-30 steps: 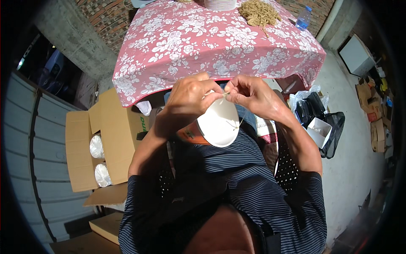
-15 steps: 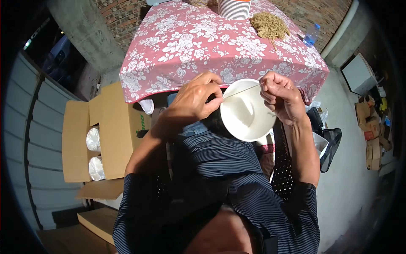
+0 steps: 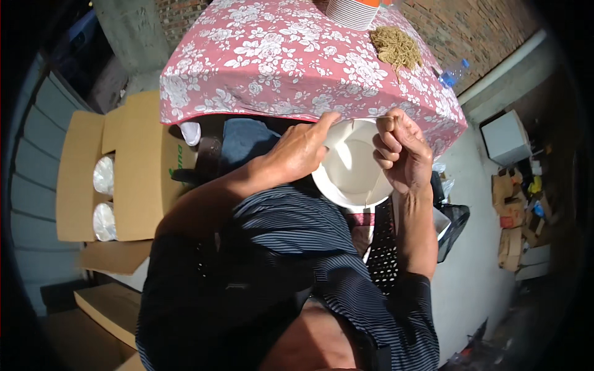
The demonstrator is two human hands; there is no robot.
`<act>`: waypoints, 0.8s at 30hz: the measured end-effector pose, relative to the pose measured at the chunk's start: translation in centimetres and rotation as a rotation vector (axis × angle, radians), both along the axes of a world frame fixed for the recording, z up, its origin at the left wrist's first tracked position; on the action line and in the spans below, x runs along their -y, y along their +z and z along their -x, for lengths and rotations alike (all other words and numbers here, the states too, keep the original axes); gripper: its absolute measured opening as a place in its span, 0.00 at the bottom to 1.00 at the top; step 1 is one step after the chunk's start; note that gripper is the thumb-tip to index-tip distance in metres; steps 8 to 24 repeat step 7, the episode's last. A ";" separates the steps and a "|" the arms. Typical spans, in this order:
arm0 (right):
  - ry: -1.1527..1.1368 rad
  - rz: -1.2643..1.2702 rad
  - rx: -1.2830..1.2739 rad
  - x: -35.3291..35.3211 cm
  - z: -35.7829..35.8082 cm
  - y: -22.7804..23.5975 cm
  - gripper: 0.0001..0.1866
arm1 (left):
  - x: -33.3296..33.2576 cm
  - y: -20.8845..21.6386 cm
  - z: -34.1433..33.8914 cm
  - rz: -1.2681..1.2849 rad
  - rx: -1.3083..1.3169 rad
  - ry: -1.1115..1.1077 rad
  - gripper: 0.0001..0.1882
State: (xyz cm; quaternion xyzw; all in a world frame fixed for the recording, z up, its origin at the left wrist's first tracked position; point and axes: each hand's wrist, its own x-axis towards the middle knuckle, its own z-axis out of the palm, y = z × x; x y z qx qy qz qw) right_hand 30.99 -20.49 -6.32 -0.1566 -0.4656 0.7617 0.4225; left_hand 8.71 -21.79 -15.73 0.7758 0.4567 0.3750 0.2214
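A white paper tub is tilted toward me above my lap, under the table's front edge. My right hand, above its right side, is closed with a thin cord pinched between thumb and forefinger. That cord stretches left across the far side of the opening to the fingertips of my left hand. My left hand is closed at the tub's left rim, forefinger reaching over the rim; its fingertips are partly hidden. Another thin piece of cord hangs down inside the tub, below my right hand.
The table wears a pink floral cloth. On it are stacked white tubs, a heap of tan cords and a plastic bottle. An open cardboard box with wrapped white stacks stands left. A white box and cartons lie right.
My right hand has risen slightly relative to the tub, and my left forefinger now reaches farther over its rim. The cord lies more level. The whole view has shifted and turned a little.
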 end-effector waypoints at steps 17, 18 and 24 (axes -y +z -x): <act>-0.350 0.069 0.252 -3.0 -4.9 -0.1 0.11 | -0.7 1.9 3.1 0.011 0.244 0.000 0.29; -0.350 0.069 0.252 -3.0 -4.9 -0.1 0.11 | -0.7 1.9 3.1 0.011 0.244 0.000 0.29; -0.350 0.069 0.252 -3.0 -4.9 -0.1 0.11 | -0.7 1.9 3.1 0.011 0.244 0.000 0.29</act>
